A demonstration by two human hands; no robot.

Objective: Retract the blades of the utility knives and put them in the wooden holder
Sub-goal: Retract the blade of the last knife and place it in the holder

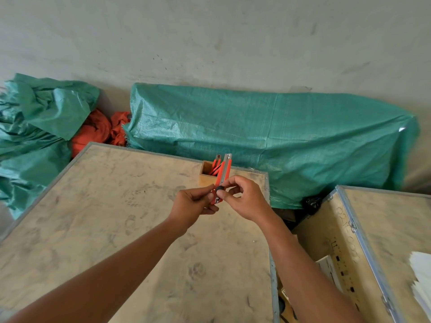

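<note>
Orange utility knife [222,177] up in front of you, both hands pinching its lower end: left hand [193,206] gripping the body, right hand [242,199] on the black slider, just before the wooden holder [206,176] holding other knives [215,165].

The utility knife [222,178] has a glossy orange plastic body with a bare metal rail and a matt black knob. The holder [206,174] is smooth, pale wood. The desk [116,229] is scuffed, dusty plywood edged in dull metal. Behind it lies a woven green tarpaulin [268,136] with a slight sheen, beside crumpled orange cloth [93,134] and a rough matt wall [210,38].
</note>
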